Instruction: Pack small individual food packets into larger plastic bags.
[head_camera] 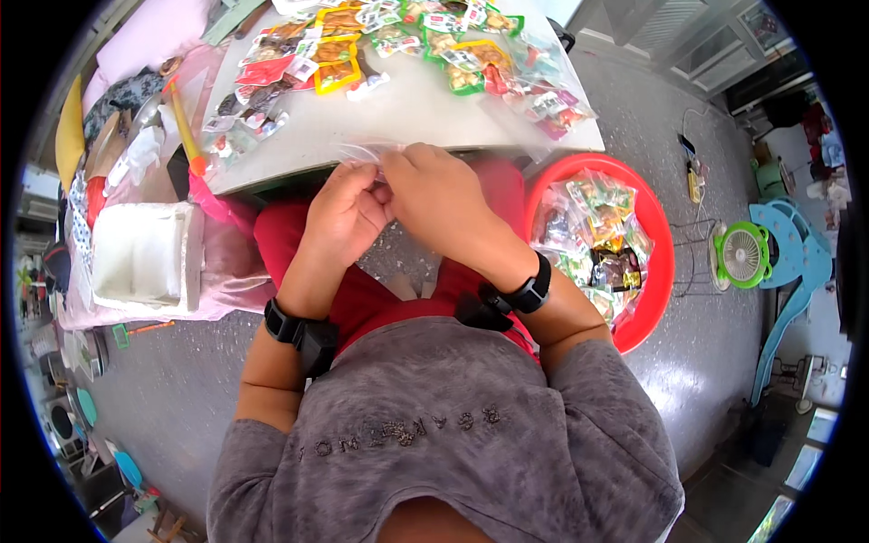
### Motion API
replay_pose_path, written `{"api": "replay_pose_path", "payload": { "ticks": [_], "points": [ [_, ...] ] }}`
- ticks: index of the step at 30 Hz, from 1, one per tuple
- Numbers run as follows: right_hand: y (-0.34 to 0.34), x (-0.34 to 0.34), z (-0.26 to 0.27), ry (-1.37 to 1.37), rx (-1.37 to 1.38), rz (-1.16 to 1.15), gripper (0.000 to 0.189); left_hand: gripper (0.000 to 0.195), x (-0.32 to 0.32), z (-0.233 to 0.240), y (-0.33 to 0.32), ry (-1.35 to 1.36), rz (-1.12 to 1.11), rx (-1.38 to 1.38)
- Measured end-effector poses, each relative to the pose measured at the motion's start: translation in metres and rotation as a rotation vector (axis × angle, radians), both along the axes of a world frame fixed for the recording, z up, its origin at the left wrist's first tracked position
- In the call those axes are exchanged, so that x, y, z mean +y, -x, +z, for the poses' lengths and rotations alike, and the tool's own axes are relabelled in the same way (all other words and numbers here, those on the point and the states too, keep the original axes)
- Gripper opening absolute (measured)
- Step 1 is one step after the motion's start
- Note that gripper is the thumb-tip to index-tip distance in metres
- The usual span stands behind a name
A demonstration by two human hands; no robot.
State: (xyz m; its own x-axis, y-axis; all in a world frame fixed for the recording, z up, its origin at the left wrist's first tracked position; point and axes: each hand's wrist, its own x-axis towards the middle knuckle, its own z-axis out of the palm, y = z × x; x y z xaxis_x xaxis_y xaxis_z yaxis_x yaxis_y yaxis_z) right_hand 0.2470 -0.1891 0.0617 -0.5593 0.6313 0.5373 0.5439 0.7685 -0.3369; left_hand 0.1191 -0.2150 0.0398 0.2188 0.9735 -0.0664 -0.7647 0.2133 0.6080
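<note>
At the near edge of the white table (448,122), my left hand (346,210) and my right hand (434,197) meet, their fingers pinching a clear plastic bag (360,153). The bag is partly hidden by the fingers and somewhat blurred, so its contents cannot be made out. Beyond the hands, small sealed food packets (336,61) lie in a pile on the left of the tabletop. More packets (468,61) lie on the right, beside a clear plastic bag (516,119) that reaches the table's edge.
A red plastic tub (662,271) of bagged packets stands on the floor at the right. At the left are a white foam box (146,258) on pink cloth and a yellow and orange stick-like object (183,125). Farther right stands a green fan (743,255).
</note>
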Motion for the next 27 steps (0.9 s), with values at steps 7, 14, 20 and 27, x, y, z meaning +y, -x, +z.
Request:
{"api": "replay_pose_path", "payload": {
  "ticks": [7, 14, 20, 27],
  "points": [
    [-0.026, 0.005, 0.003, 0.217, 0.202, 0.097, 0.008, 0.018, -0.010, 0.006, 0.020, -0.215, -0.250, 0.221],
    [-0.106, -0.009, 0.013, 0.748, 0.441, 0.114, 0.007, 0.017, -0.016, -0.027, 0.071, -0.118, -0.204, 0.473],
    [-0.179, -0.017, -0.004, 0.662, 0.454, -0.263, 0.007, 0.016, -0.024, -0.087, 0.122, 0.010, 0.269, 1.409],
    [-0.244, -0.029, -0.049, 1.039, 0.825, -0.595, 0.013, 0.015, -0.037, -0.118, 0.145, -0.529, 0.495, 2.167]
  ]
}}
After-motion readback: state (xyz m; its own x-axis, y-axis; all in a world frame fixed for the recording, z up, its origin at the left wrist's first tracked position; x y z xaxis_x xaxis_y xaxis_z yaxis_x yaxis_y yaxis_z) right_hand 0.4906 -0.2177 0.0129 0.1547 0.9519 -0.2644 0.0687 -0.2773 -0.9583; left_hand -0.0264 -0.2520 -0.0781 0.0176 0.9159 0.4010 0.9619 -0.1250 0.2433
